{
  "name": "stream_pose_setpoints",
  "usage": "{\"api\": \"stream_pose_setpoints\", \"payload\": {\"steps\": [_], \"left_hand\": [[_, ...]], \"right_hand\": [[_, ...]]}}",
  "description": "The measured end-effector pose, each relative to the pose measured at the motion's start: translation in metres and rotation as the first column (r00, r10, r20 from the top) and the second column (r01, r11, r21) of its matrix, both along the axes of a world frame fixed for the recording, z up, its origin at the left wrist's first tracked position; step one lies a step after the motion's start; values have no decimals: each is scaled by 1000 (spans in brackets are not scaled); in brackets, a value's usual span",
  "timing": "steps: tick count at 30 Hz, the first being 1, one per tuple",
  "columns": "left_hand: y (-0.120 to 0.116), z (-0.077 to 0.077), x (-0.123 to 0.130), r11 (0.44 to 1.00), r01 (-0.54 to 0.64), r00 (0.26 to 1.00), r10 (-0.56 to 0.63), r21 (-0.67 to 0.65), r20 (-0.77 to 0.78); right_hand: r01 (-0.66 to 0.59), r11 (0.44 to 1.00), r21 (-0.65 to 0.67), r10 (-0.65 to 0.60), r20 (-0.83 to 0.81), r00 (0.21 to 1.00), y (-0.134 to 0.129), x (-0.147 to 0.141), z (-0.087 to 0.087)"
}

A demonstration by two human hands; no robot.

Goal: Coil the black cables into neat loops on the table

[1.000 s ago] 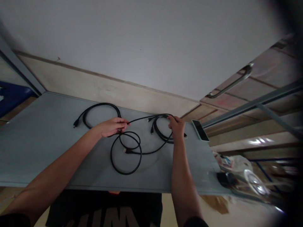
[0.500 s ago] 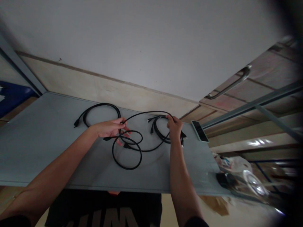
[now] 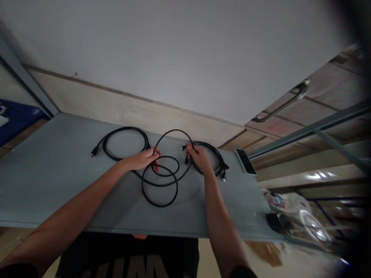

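Observation:
Between my hands a thin black cable point(image 3: 175, 130) arches upward, while its other loops hang or rest lower over the grey surface. My left hand point(image 3: 149, 157) is closed on the cable, thumb on top. Fingers of my right hand point(image 3: 197, 154) pinch the same cable at the right end of the arch. Behind my left hand lies a coiled black cable point(image 3: 124, 128) with a plug pointing left. Another coiled black cable point(image 3: 216, 150), with several connector ends showing, lies behind and beside my right hand, which partly covers it.
The grey shelf point(image 3: 58, 173) runs along a pale wall. A phone point(image 3: 245, 161) lies near its right end. A dark and clear object point(image 3: 290, 224) sits at the right front corner, by a plastic bag point(image 3: 292, 202). A metal handle point(image 3: 284, 102) and frame bars are at right.
My right hand has moved left, closer to my left hand, along with the cable. The arch between them is narrower and taller, and more of the right coil shows.

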State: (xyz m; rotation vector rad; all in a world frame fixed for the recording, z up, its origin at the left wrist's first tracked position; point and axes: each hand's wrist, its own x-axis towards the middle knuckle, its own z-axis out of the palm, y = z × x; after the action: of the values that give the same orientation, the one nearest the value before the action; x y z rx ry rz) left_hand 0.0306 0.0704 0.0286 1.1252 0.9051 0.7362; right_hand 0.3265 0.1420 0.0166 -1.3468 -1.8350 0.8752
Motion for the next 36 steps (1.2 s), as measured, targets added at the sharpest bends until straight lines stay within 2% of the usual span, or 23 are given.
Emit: {"api": "stream_pose_setpoints", "payload": {"steps": [3,4,6,10,16,19,22,26,29,32,36], "left_hand": [[0,-4,1,997,62,998,-61,36,-26],[0,-6,3,996,83,996,-81,39,-34],[-2,-11,8,994,100,995,-99,39,-32],[-9,-18,21,992,123,992,-123,11,37],[-24,-17,42,972,233,970,-233,16,69],[-26,-17,45,978,209,976,-209,7,69],[-22,-16,42,989,146,984,-147,11,106],[-22,-6,37,977,199,943,-171,-72,285],[-26,2,37,960,255,908,-197,-115,369],[-28,4,40,961,239,904,-167,-142,393],[-25,1,41,958,239,869,-139,-157,474]], "right_hand": [[102,972,211,-90,-64,994,-1,-8,-1],[109,956,273,-95,-65,993,-3,-12,-1],[46,937,347,-47,-5,999,-7,-20,-1],[-117,935,334,79,125,989,-17,-32,0],[-108,921,374,66,123,990,-23,-37,4],[-124,919,373,88,112,990,-21,-36,1],[-40,917,397,0,100,995,-15,-27,-1],[127,896,425,-178,83,980,-2,-2,-2],[271,855,441,-313,23,950,7,21,-1],[400,791,462,-432,-41,901,13,42,0],[471,752,462,-504,-58,862,17,56,0]]}}
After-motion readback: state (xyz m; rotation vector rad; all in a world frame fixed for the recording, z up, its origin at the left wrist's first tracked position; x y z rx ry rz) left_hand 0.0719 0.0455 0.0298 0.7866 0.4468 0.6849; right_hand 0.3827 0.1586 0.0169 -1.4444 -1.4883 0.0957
